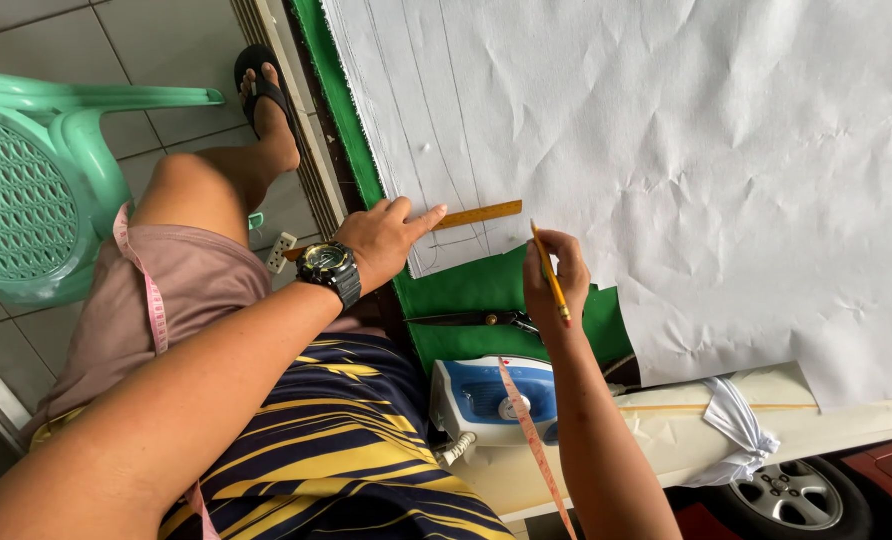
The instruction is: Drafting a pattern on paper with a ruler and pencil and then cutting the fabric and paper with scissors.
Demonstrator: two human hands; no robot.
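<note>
Left hand (381,240) lies flat, pinning the wooden ruler (476,215) on white cloth (666,150); right hand (554,272) (just beside it) pinches a yellow pencil (550,272).

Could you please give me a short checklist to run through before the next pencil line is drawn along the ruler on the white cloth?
1. Left hand presses the wooden ruler flat on the white cloth: ok.
2. Right hand grips the yellow pencil: ok.
3. Pencil tip touching the cloth at the ruler's edge: not ok, it is just off the ruler's end.
4. Cloth smooth near the ruler: cannot tell; creases show further away.
5. Scissors and iron off the cloth: ok.
</note>
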